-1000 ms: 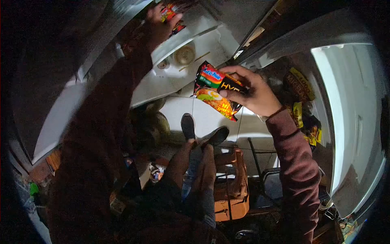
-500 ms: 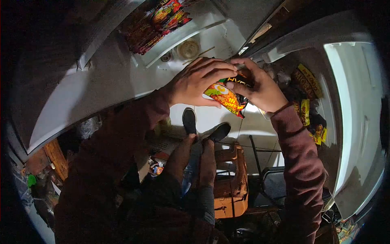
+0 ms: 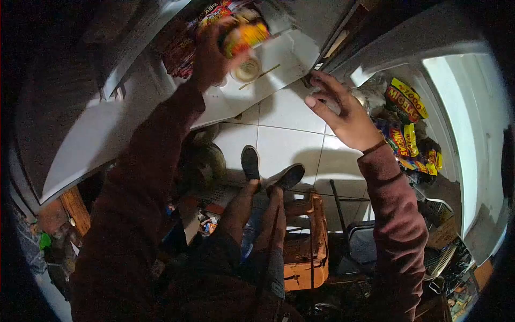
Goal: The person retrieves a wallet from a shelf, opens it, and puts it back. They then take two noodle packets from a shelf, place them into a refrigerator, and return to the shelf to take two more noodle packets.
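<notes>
head view: right hand (image 3: 351,121), fingers parted, holding nothing; left hand (image 3: 214,59), fingers around one pack (image 3: 249,36) (motion-blurred); beyond, dark packs (image 3: 179,53), already laid together; held pack unreleased, total count unclear.

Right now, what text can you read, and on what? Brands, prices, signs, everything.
"MIGELAS": upper right-hand packet; its yellow band starts "Rp" and ends "000", first digit unsure.
"MIGELAS": the packet just below it; its yellow strip is too small to read.
"ABIS", as best I can tell: packet at top left; its other lettering is too small.
Too blurred: packet in the left hand.
Too small: lowest yellow-edged packet.
</notes>
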Tool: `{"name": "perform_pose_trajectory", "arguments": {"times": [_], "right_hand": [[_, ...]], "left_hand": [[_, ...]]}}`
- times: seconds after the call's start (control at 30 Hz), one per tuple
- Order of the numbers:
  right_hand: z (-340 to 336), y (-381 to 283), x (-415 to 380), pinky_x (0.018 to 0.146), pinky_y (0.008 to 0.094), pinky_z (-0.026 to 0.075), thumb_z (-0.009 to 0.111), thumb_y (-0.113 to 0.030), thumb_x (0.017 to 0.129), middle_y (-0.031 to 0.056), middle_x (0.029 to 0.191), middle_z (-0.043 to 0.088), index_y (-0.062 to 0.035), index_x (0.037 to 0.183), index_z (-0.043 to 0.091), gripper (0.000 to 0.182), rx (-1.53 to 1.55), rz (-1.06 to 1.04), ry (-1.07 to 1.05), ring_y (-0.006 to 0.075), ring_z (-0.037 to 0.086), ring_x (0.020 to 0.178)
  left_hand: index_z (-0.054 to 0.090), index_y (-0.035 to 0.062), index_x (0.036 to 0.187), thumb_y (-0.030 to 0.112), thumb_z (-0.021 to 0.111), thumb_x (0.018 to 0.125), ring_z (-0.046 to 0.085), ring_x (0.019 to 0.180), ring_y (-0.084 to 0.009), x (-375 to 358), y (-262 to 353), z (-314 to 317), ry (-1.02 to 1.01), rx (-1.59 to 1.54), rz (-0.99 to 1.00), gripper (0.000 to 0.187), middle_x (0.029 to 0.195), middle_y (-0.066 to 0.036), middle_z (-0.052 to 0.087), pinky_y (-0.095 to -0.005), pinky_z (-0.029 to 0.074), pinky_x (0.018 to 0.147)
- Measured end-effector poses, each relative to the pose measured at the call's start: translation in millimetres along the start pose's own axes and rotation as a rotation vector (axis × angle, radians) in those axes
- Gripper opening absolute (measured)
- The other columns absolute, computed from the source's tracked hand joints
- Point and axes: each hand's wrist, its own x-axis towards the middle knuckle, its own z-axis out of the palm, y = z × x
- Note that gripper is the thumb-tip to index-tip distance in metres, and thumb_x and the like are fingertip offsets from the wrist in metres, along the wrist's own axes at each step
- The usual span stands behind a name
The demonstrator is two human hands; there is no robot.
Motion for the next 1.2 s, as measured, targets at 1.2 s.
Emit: {"name": "perform_pose_trajectory", "arguments": {"times": [1.2], "right_hand": [[20,6,-6,0.101,0.0383,0.044,0.066,-0.03,0.092,0.0154,0.13,0.058,-0.005,0.139,0.044,0.057,0.226,0.015,-0.017,0.0273,0.056,0.12]], "left_hand": [[0.048,0.0028,0.132,0.023,0.081,0.078,0.061,0.11,-0.0259,37,-74,-45,0.069,0.121,-0.341,0.066,0.124,-0.019,0.056,-0.0388,0.051,0.096]]}}
